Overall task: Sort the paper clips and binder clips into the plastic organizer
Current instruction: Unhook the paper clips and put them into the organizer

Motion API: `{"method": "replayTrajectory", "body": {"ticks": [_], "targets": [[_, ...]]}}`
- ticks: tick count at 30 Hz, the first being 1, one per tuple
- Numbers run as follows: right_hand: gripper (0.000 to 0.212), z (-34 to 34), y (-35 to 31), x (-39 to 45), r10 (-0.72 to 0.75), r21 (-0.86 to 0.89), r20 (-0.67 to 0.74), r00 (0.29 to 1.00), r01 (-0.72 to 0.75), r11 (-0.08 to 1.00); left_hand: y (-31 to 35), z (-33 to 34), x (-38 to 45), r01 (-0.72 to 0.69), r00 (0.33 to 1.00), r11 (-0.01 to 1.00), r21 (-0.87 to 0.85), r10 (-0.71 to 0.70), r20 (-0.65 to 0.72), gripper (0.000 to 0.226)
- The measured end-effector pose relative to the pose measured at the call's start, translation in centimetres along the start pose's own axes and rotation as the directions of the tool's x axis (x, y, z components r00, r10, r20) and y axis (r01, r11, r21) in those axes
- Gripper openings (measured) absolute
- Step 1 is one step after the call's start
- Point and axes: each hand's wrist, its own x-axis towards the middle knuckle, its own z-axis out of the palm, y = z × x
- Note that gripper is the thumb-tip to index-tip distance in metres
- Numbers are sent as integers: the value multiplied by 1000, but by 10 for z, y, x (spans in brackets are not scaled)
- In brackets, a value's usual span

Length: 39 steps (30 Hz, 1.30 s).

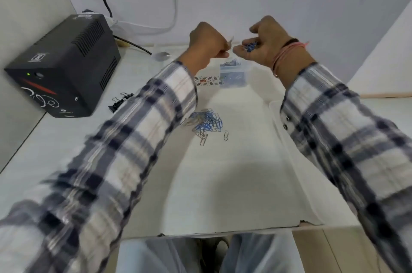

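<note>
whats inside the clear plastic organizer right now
Blue paper clips lie heaped in the plastic organizer, showing at its top and through its clear wall. Whether other clips lie beneath them, or how its compartments divide, cannot be made out.

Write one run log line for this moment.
left hand: pinches silver clip | right hand: cups blue clips | organizer: below hands | loose paper clips: on table | binder clips: untouched

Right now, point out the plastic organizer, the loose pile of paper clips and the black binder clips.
plastic organizer (233,77): head view, on its clear front wall.
pile of paper clips (206,122): head view, on the blue clips at its middle.
binder clips (120,101): head view, on the black bodies.
</note>
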Motion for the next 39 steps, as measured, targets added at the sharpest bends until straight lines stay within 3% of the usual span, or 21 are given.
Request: {"method": "replayTrajectory", "body": {"ticks": [4,7,10,12,15,17,21,23,25,27,28,31,32,35,37,39], "targets": [[36,4,-3,21,25,-229,1,1000,-24,973,2,20,20,13,992,986,168,-33,118,31],[42,-5,-2,29,51,-312,69,996,-27,950,-1,22,26,19,989,988,150,-41,144,26],[36,-18,-2,21,39,-291,131,991,1,957,-3,16,20,33,992,993,109,-45,114,20],[28,-28,1,12,-61,-292,129,990,96,951,-5,5,9,20,994,996,82,-29,109,17],[17,-43,10,-5,-124,-404,198,972,196,893,-10,-17,-17,-32,986,998,63,22,163,13],[15,-52,22,-15,-68,-575,278,958,223,787,-17,-32,-38,-51,972,992,116,23,233,16],[19,-53,54,-32,65,-845,367,928,304,441,-33,-57,-66,-42,941,925,377,-90,326,16],[22,-46,70,-39,96,-898,377,921,339,279,-47,-63,-74,-23,939,824,566,-177,295,20],[29,-37,83,-47,130,-914,402,906,387,125,-60,-66,-86,-58,943,656,753,-212,257,27],[36,-26,93,-59,144,-894,444,884,449,1,-68,-64,-101,-114,940,568,815,-204,274,34],[40,-21,97,-64,156,-878,469,869,478,-25,-72,-64,-106,-114,936,593,797,-206,287,33],[42,-13,101,-73,243,-849,520,819,526,44,-78,-70,-118,12,919,822,569,-233,317,37],[41,-12,99,-75,242,-842,531,812,537,47,-79,-76,-119,37,922,855,517,-229,312,39],[50,-15,92,-76,229,-826,536,813,560,-56,-83,-94,-122,-17,937,835,549,-179,301,33],[78,-16,92,-82,302,-812,478,825,546,-205,-85,-99,-129,-87,888,803,590,-206,411,55],[89,-15,101,-87,346,-754,454,821,561,-341,-85,-96,-134,-183,845,749,637,-212,491,78]]}}
